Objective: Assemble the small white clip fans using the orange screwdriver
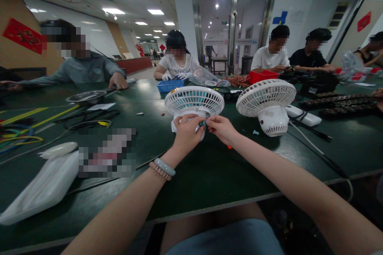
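Observation:
In front of me a white fan [194, 103] with a slatted round cage rests on the table, its cage tilted upward. My left hand [187, 131] is closed at the fan's base, thumb and fingers around a small dark green cylindrical piece [202, 123]. The fingertips of my right hand [220, 128] pinch together at the other end of that piece. Much of the fan's base is hidden behind my left hand. An orange piece [229, 147] shows just below my right hand. A second white fan [266, 105] stands to the right.
A white power strip [303, 115] and cables lie right of the fans. On the left are a white tray [42, 187], a computer mouse [60, 150] and a metal bowl [86, 97]. A blue bin [170, 85] and red bin [263, 75] stand farther back. Several people sit around.

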The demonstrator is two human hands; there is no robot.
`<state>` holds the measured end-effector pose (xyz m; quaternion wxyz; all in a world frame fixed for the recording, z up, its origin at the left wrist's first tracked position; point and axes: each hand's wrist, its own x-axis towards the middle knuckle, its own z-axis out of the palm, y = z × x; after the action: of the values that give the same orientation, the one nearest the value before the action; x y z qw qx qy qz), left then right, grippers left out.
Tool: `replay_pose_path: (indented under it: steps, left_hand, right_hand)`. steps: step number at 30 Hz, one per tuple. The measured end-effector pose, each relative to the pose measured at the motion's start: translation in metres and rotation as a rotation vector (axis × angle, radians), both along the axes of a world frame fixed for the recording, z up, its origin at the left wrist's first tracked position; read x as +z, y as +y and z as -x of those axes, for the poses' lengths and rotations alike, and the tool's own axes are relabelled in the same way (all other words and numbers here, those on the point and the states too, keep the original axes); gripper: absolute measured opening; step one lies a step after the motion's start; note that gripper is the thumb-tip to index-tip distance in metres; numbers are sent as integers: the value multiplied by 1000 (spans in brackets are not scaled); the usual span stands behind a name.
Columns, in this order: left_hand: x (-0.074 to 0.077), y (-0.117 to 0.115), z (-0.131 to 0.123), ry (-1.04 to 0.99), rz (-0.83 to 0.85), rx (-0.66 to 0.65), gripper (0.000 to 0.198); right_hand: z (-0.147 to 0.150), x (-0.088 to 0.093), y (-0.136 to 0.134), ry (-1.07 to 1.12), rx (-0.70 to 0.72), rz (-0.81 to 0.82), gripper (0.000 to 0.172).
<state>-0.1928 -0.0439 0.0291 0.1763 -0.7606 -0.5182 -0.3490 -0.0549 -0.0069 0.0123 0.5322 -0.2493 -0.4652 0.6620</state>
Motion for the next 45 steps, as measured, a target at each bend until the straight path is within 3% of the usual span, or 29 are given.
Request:
replay_pose_path:
  steps: [10,21,31,33,35,37,39,40,42,45]
  left_hand:
    - [0,1,1,20,2,9,20]
    - [1,0,0,12,-6,1,20]
    - [0,1,0,14,-19,6,21]
    - [1,1,1,14,-16,3,21]
    - [1,0,1,16,-5,4,21]
    - [1,0,2,19,0,5,22]
    - [1,1,3,22,-8,3,22]
    - [1,1,3,23,-15,2,22]
    - [1,1,3,26,-26,-3,21]
    - [1,1,3,34,-25,-11,20]
  right_hand:
    - [-4,4,-3,-92,10,-40,20]
    - [-4,2,0,62,104,224,18]
    - [4,-4,2,-6,-1,113,20]
    - [2,-3,2,-106,-53,54,18]
    - [-3,-1,0,-305,-145,-120,13]
    - [-13,3,-5,-599,-216,-456,9]
    - [-26,8,-14,-943,-177,-876,8]
    - [-32,9,-19,-1108,-157,-1010,12]
    - [-43,11,-27,-1397,-186,-1082,24]
    - [-52,8,-32,-1668,-217,-962,31]
